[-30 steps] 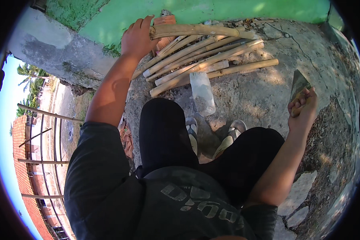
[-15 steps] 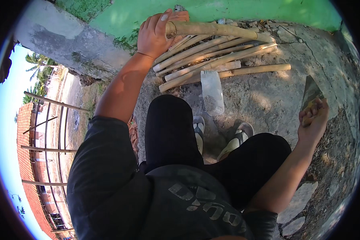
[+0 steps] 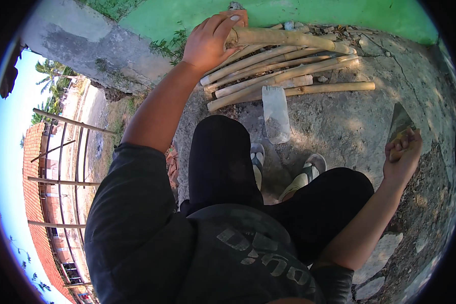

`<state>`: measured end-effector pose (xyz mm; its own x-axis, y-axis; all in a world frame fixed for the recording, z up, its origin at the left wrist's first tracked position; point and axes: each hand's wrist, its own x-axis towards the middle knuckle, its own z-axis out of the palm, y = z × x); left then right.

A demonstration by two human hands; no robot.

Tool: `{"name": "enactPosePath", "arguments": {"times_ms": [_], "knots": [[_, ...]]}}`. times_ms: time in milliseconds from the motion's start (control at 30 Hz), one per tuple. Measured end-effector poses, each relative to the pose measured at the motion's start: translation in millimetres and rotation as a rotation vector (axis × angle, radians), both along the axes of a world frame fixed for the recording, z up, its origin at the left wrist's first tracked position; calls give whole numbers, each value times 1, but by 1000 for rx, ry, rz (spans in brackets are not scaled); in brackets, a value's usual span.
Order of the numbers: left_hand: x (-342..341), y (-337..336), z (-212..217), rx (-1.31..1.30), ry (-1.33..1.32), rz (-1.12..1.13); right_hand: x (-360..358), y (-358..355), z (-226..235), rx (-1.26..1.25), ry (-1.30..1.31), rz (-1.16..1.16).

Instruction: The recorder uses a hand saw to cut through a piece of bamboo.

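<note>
My left hand (image 3: 206, 44) is closed round the near-left end of a thick bamboo pole (image 3: 294, 38). That pole slopes off to the right, over several thinner bamboo poles (image 3: 283, 76) lying on the ground. Out to the right, my right hand (image 3: 405, 151) grips the wooden handle of what looks like a handsaw (image 3: 401, 120). Its broad grey blade tapers away from me, well apart from the bamboo; no teeth can be made out. A pale oblong block (image 3: 276, 116) lies just before the poles, near my feet.
A green wall (image 3: 319, 12) runs behind the poles, with a reddish brick (image 3: 242, 17) at its foot. A grey concrete ledge (image 3: 86, 48) stands at the far left. The ground (image 3: 339, 116) is rough and cracked. A bamboo rail fence (image 3: 66, 181) is at the left.
The whole view has shifted slightly, so most things sit a little further right. Both hands keep the same grips, and the bamboo pole and handsaw show no clear movement of their own.
</note>
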<state>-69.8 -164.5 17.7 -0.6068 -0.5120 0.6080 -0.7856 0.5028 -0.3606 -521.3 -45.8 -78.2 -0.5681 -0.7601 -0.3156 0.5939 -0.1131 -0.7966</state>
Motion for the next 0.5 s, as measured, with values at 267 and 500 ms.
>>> {"name": "enactPosePath", "arguments": {"times_ms": [267,500], "knots": [[-17,-6,13,91,149,0,-2,0,-1,-4,-4,10],[-61,5,30,195,410,23,3,5,4,-7,6,-14]]}}
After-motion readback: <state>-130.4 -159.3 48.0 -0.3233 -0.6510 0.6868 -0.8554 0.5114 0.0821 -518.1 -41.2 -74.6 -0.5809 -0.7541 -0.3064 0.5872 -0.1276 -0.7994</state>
